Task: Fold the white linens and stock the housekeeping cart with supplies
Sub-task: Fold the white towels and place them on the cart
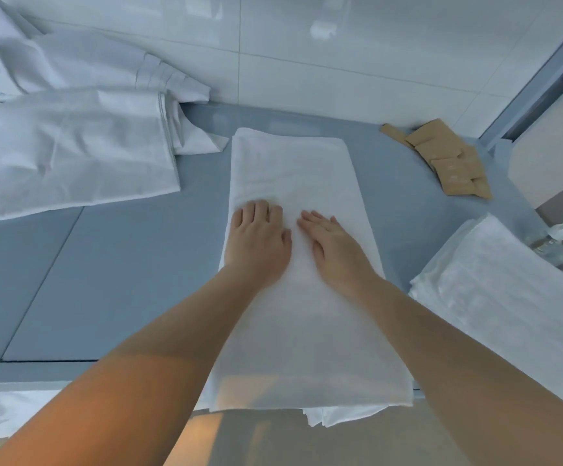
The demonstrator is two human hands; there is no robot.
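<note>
While both hands press flat on it, the folded white linen lies lengthwise down the middle of the frame on the blue-grey surface, a long narrow band running from the centre top toward the bottom edge. Its far end is squared and slightly rounded at the corners; its near end hangs just over the front edge of the surface, with thinner layers of white cloth peeking out beneath it at the bottom. The fabric looks smooth, plain and softly textured, with no stripe or mark that can be made out.

The left hand rests palm down on the linen's left side, fingers spread and open, gripping nothing. The right hand lies just beside it on the linen, also flat and open, fingers pointing toward the upper left. The two hands are near each other but not touching.

At the upper left of the frame, a loose heap of white sheets sprawls over the surface, creased and partly folded. At the right edge sits a stack of folded white linens, tilted in the frame. At the upper right, several small tan packets lie in a scattered pile; faint printing shows on them, too small to read.
</note>
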